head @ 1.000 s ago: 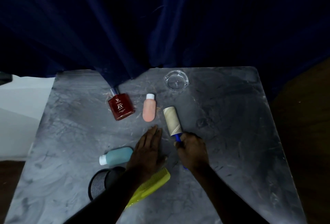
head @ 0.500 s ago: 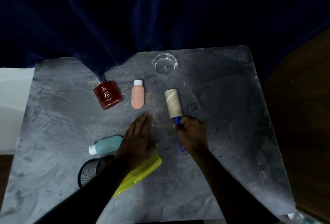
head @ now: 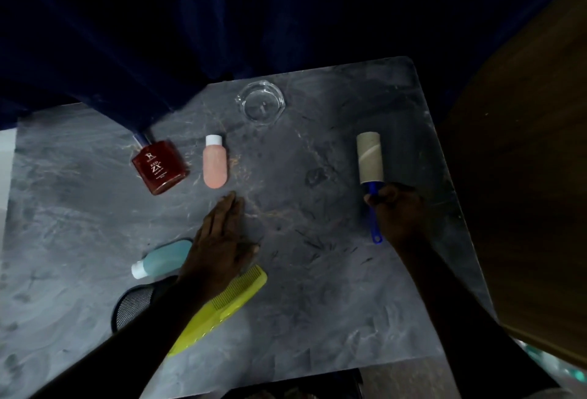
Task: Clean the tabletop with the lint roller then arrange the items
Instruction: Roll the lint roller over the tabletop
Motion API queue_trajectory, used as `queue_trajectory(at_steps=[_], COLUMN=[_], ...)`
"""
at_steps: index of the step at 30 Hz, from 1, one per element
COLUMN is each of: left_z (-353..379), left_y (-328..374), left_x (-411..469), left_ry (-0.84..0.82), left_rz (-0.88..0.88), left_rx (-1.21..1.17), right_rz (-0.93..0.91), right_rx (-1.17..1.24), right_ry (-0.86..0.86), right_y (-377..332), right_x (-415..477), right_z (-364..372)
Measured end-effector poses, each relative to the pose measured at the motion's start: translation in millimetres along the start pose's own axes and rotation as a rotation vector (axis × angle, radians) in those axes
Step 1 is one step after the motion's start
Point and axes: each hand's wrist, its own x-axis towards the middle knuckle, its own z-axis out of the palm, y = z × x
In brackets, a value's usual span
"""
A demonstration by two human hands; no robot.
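My right hand point(head: 397, 214) grips the blue handle of the lint roller point(head: 370, 157), whose beige roll lies on the grey marbled tabletop point(head: 317, 303) towards the right edge. My left hand point(head: 222, 239) rests flat, fingers together, on the table's middle. A red perfume bottle point(head: 160, 166) and a pink bottle point(head: 215, 162) lie beyond it. A teal bottle point(head: 162, 259), a yellow-green comb point(head: 222, 306) and a black mesh cup point(head: 133, 305) lie near my left forearm, each partly hidden by it.
A clear glass dish point(head: 262, 103) stands at the back of the table. A dark blue curtain point(head: 190, 33) hangs behind and drapes over the back left corner. A brown wooden surface point(head: 524, 176) borders the right side.
My right hand has carried the lint roller to the right across the tabletop, away from the pink bottle. My left hand has stayed flat in the same place.
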Motion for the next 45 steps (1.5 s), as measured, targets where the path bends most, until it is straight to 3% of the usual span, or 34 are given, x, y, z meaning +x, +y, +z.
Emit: queue_trajectory(at_steps=[9, 12, 16, 23, 27, 30, 45], left_z=[1, 2, 2, 0, -5, -6, -4], left_y=[-1, -1, -1, 1, 5, 4, 2], left_x=[0, 2, 2, 2, 3, 4, 1], left_ry=[-0.012, -0.021, -0.029, -0.028, -0.021, -0.05, -0.051], left_rz=[-0.02, -0.021, -0.011, -0.004, -0.005, -0.012, -0.045], left_rx=[-0.003, 0.011, 0.026, 0.017, -0.008, 0.012, -0.002], right_rz=[0.162, 0.14, 0.222, 0.038, -0.04, -0.139, -0.324], right_rx=[0.242, 0.115, 0.18, 0.119, 0.121, -0.02, -0.017], right_ry=[0.064, -0.018, 0.062, -0.075, -0.084, -0.167, -0.335], right_y=[42, 46, 55, 29, 9, -15, -94], right_x=[11, 11, 11, 2, 3, -8, -75], right_z=[-39, -52, -52, -49, -10, 15, 93])
